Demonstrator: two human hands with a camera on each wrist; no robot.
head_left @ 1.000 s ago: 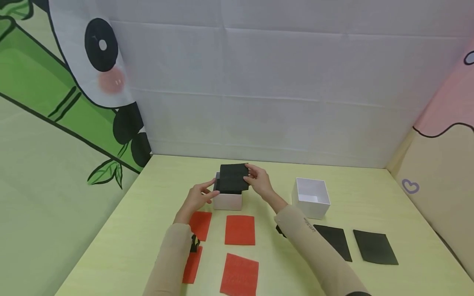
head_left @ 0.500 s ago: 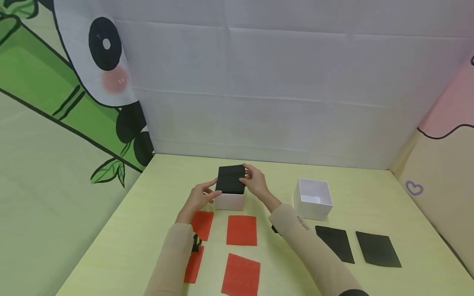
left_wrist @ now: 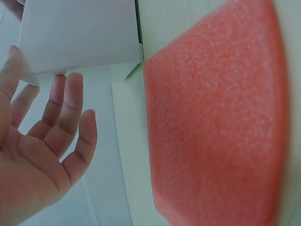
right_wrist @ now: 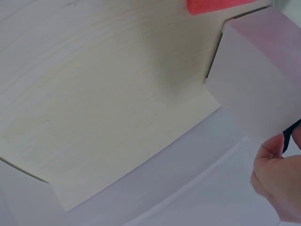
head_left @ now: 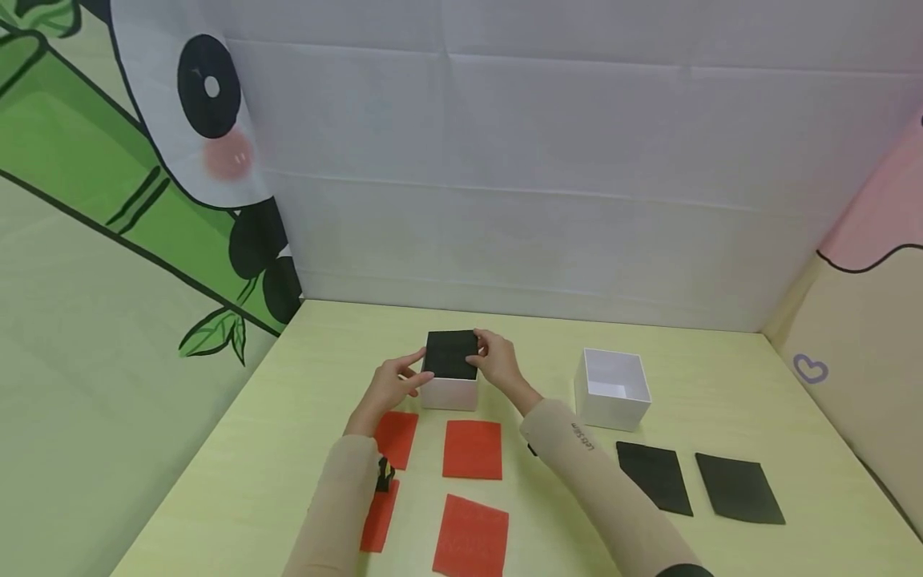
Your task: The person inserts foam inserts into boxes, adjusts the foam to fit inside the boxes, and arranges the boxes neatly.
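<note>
Nearest the viewer, on the pale yellow table (head_left: 238,481): four red foam sheets (head_left: 472,449), two partly covered by the left forearm. Off to the right, two black foam sheets (head_left: 739,488), lying flat, and beyond them an open empty white box (head_left: 613,389). Farther back at centre, a second white box (head_left: 449,392) with a black foam pad (head_left: 450,354) seated level across its top. Right hand (head_left: 497,365) at the pad's right edge, thumb and fingers pinching it. Left hand (head_left: 389,383) at the box's left side, fingers spread and relaxed (left_wrist: 70,113), tips at the wall, gripping nothing. Pad between both hands, right nearer. Box interior hidden beneath the pad; depth of seating not discernible
</note>
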